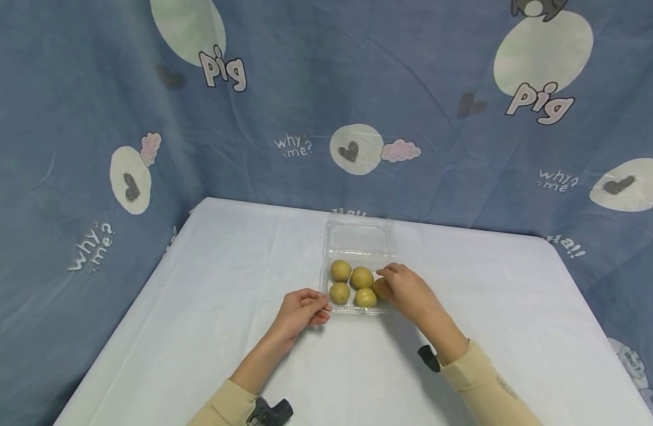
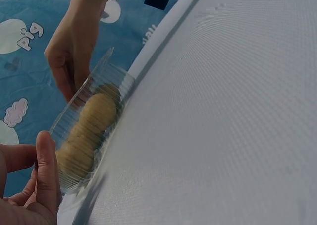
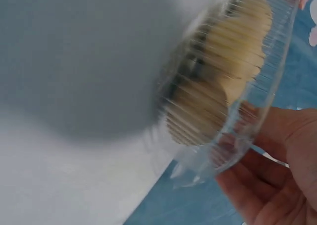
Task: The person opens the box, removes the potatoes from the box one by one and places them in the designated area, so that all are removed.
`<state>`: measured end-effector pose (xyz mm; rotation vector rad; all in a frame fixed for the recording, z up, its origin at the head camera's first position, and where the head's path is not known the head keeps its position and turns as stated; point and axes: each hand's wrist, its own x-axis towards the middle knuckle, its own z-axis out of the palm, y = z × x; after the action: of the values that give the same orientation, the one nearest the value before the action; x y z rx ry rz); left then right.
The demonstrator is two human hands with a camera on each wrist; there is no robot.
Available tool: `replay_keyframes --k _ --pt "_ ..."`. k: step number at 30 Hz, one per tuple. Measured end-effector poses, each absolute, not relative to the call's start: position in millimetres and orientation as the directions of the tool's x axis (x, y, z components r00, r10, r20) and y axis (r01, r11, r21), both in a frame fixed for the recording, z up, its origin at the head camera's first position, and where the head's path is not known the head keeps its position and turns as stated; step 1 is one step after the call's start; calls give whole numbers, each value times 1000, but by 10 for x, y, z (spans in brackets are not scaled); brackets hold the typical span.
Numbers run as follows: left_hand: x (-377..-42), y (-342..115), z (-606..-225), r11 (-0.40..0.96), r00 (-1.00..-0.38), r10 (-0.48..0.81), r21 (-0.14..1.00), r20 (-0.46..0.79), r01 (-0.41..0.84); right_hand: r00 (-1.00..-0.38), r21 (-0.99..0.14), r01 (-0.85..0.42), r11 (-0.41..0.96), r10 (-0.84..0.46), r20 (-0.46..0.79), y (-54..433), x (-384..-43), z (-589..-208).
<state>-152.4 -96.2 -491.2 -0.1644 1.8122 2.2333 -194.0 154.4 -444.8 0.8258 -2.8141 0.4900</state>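
A clear plastic clamshell container (image 1: pixel 358 312) lies with its lid (image 1: pixel 360 235) folded back, away from me. Several round yellow-green fruits (image 1: pixel 362 277) sit in its base, also visible through the ribbed wall in the left wrist view. My left hand (image 1: pixel 302 309) pinches the container's near left corner. At the right side, my right hand (image 1: pixel 409 291) reaches over the wall, its fingers about the rightmost fruit (image 1: pixel 381 289). That fruit is partly covered by the hand. In the right wrist view, the thumb and fingertips of my right hand (image 3: pixel 282 170) meet this fruit, partly behind the plastic.
A white cloth covers the table (image 1: pixel 209 284) around the container. Behind the table hangs a blue printed curtain (image 1: pixel 284 106), which also runs along the left and right sides. The lid lies close to the table's far edge.
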Motion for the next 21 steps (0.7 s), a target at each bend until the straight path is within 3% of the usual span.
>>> replay_keyframes --k 7,13,21 --pt "-1520 -961 -4907 -187 -959 128 944 -251 -272 -855 -271 -516 812 -504 118 1462 -1982 -4353" --pt "-1526 -988 -4929 -182 -960 119 945 -252 -271 -893 -297 -411 862 -446 -57 1343 -2018 -4276" --pt "-1542 -1003 -4977 -176 -960 153 949 -235 -261 -890 -297 -334 894 -404 -214 1322 -2059 -4232"
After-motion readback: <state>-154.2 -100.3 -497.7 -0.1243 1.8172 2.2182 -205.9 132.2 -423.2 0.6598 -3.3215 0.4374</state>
